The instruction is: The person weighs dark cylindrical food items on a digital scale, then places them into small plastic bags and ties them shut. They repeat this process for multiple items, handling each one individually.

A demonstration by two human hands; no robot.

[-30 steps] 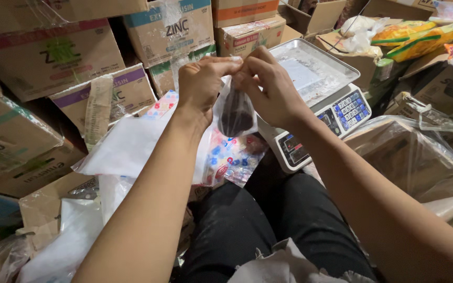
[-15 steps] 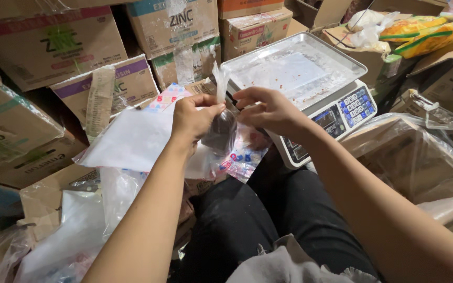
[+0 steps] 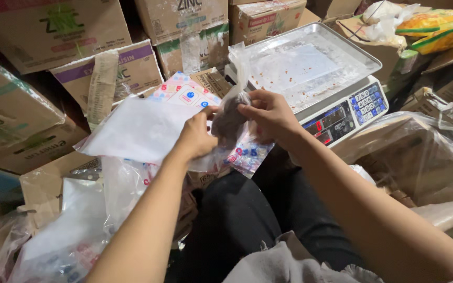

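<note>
Cardboard boxes (image 3: 53, 31) are stacked along the left and back, some wrapped in clear film. Low on the left lies a heap of clear plastic bags (image 3: 74, 230), spilling over a flattened brown box. Above it a white plastic sheet (image 3: 137, 131) spreads out from under the left hand (image 3: 197, 137), which is closed, pinching the side of a small clear bag (image 3: 230, 118) holding something dark. Behind this bag a flat packet printed with coloured dots (image 3: 184, 94) leans against the boxes, and more dotted wrappers hang just below the hands, so the lower part of the small bag is hard to make out. The right hand (image 3: 269, 112) is clamped on the bag's twisted neck, whose loose end sticks up in front of the weighing scale (image 3: 310, 68). The scale's metal tray carries small crumbs; its keypad and red display face the person. Right of it a large clear sack (image 3: 415, 157) lies over a brown box, with yellow and green packets (image 3: 436, 26) at the top corner.

Since half a second ago the hands have dropped slightly and drawn closer together, and the bag now looks bunched tighter between them; the scale and boxes have stayed put.
</note>
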